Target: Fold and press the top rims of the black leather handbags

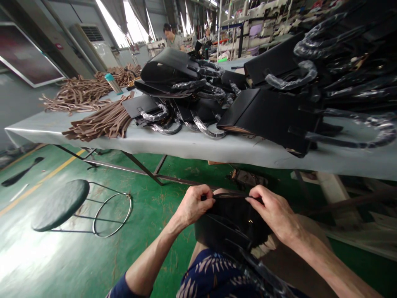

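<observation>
A black handbag (217, 231) lies on my lap, its plastic-wrapped handle trailing toward my body. My left hand (196, 203) pinches the bag's upper edge at the left end. At the right end of that same edge, my right hand (276, 211) grips it between thumb and fingers. Between the two hands the edge is stretched fairly straight. A small gold-coloured fitting (250, 222) shows on the dark side of the bag. The inside of the bag is mostly hidden.
Ahead stands a long table (186, 145) with piled black handbags (167, 70) and another black bag (273, 116) near its edge. Brown strips (102, 120) lie in bundles by a teal-capped bottle (113, 84). A round stool (63, 205) is on the left. A person (175, 40) sits farther back.
</observation>
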